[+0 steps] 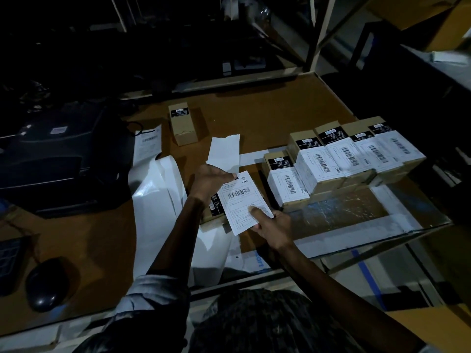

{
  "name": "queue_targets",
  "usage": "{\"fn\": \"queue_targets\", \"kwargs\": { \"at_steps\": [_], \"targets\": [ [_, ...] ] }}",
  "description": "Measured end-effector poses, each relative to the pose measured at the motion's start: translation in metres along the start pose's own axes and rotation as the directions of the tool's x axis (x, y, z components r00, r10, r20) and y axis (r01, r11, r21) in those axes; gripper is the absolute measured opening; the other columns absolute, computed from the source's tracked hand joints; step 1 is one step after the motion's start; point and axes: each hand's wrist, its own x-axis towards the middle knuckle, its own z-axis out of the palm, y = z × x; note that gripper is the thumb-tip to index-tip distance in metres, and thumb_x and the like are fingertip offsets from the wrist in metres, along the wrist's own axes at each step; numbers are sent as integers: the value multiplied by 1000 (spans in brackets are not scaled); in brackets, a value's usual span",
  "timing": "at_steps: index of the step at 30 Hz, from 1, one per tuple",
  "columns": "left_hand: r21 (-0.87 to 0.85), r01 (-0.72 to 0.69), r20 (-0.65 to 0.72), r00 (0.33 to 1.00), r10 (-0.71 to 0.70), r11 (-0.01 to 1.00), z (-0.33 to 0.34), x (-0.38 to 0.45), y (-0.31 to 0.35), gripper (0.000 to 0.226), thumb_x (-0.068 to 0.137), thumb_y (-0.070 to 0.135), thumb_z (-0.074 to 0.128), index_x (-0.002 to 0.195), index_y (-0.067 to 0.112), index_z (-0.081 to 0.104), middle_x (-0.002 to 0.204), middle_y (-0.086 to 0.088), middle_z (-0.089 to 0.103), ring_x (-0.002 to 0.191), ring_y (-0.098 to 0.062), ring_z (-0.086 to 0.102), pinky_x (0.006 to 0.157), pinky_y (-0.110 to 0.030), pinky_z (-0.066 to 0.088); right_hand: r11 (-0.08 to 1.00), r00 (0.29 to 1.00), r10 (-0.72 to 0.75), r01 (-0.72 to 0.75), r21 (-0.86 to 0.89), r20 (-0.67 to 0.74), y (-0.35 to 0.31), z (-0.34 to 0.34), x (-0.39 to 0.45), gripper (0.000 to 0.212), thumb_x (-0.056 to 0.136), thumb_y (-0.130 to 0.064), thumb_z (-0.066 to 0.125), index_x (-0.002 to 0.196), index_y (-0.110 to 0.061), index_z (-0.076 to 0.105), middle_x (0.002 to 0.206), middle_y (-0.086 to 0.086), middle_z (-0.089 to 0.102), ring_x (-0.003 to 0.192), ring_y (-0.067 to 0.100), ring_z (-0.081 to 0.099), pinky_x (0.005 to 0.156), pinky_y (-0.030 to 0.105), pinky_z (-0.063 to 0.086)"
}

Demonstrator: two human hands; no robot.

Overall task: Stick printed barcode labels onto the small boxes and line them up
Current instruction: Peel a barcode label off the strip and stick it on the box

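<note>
Head view of a dim brown tabletop [254, 115]. The left hand [210, 180] pinches the upper left corner of a printed barcode label [240, 201] together with a blank white backing sheet [224, 152] that rises behind it. The right hand [271, 225] grips the label's lower right corner, thumb pressed flat on the printed face and fingers curled beneath. The label lies over a small box [215, 206], of which only a dark-printed side and a tan edge show at the label's left.

Right of the hands, a row of labelled boxes [341, 159] stands packed side by side, running from near centre toward the far right edge of the tabletop; each carries a white barcode label on its upper face. A single unlabelled box [182, 127] lies apart, farther back. Long strips of white label backing [158, 210] trail across the tabletop at left, beside a black printer [63, 159]. A black mouse [47, 284] sits at lower left.
</note>
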Motion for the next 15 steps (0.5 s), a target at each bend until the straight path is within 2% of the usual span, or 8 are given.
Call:
{"fn": "queue_targets", "kwargs": {
  "at_steps": [5, 10, 13, 15],
  "targets": [
    [21, -6, -1, 1000, 6, 1000, 1, 1, 0, 19, 80, 20, 84, 89, 4, 79, 91, -1, 77, 83, -14, 70, 52, -8, 45, 999, 1000, 9, -9, 33, 2, 1, 0, 1, 7, 87, -9, 77, 93, -6, 74, 98, 13, 77, 92, 26, 76, 90, 47, 59],
    [-4, -21, 19, 1000, 21, 1000, 0, 3, -3, 20, 79, 17, 84, 90, 1, 78, 91, -3, 77, 83, -17, 72, 53, -10, 47, 1000, 1000, 1, -1, 24, -3, 2, -1, 1, 10, 87, -10, 77, 95, -4, 74, 100, 14, 77, 89, 22, 76, 86, 41, 61],
    [-2, -15, 24, 1000, 15, 1000, 1, 3, -2, 21, 80, 15, 83, 91, -2, 77, 88, 0, 75, 69, -6, 71, 49, -8, 44, 1000, 1000, 1, -1, 27, -3, 2, -1, 1, 9, 87, -10, 77, 94, -6, 74, 101, 13, 77, 88, 20, 76, 80, 35, 62],
    [-14, -22, 33, 999, 22, 1000, 2, 3, -3, 20, 80, 12, 83, 91, -4, 77, 86, 1, 74, 63, 1, 68, 49, -8, 43, 1000, 1000, -3, 3, 10, -4, 3, -1, 2, 8, 87, -12, 78, 93, -7, 74, 98, 11, 78, 88, 20, 76, 84, 39, 61]
  ]
}}
